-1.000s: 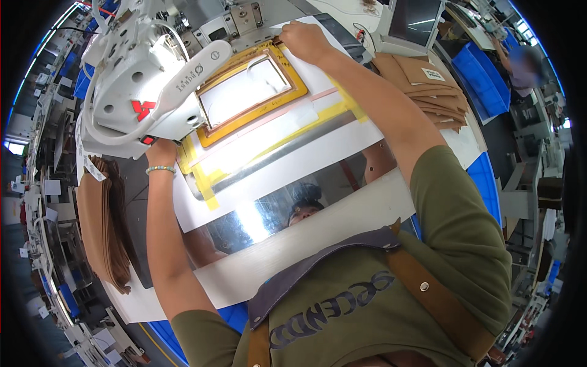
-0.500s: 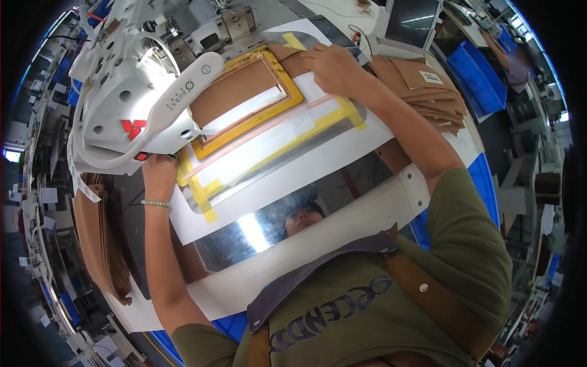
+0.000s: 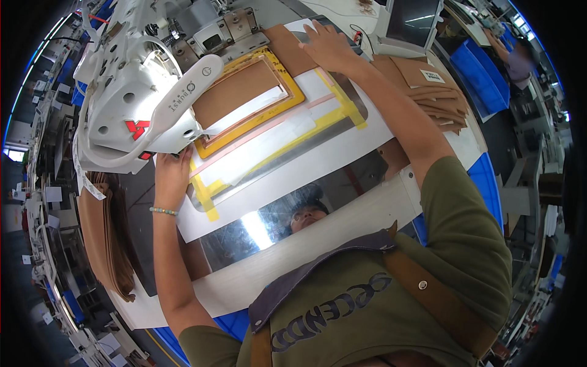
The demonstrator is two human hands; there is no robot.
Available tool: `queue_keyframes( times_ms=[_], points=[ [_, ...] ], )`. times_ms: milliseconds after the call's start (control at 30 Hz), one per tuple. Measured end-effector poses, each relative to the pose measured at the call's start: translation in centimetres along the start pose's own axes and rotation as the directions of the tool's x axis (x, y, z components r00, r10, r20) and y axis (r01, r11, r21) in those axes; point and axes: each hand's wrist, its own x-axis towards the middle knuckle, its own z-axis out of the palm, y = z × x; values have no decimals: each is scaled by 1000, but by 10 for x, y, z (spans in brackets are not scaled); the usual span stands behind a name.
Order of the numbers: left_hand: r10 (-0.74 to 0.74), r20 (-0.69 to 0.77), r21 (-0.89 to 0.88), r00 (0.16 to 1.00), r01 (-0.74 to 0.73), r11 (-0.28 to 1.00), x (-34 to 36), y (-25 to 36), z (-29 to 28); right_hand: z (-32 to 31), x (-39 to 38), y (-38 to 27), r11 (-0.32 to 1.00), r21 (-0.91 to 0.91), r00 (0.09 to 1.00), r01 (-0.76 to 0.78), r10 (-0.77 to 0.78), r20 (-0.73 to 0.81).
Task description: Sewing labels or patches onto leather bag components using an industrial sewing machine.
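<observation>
Dark screen [image 3: 420,18] top right; white label [image 3: 431,76] on brown stack; red mark, prob. sticker [image 3: 137,129], on machine.

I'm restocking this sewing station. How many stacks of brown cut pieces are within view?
2. One stack of brown pieces lies on the table's far right, beyond the right hand. Another stack hangs off the left edge, below the left hand. More may be hidden behind the machine.
</observation>
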Motion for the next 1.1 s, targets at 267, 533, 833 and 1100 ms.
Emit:
queue_keyframes(
  times_ms=[267,533,833,1100],
  points=[
    [-79,34,22,996,78,997,-23,23,-7,-53,-75,-1,886,232,915,402,-375,-151],
    [-8,18,-16,1000,8,1000,-49,57,-4,-87,-60,-82,595,670,832,443,-552,-60],
    [-35,98,69,995,28,997,-45,74,1,-40,0,-215,298,906,642,-302,-639,424],
    [-16,92,68,996,10,998,-43,71,2,-38,-1,-216,61,834,628,-548,-628,459]
  ],
)
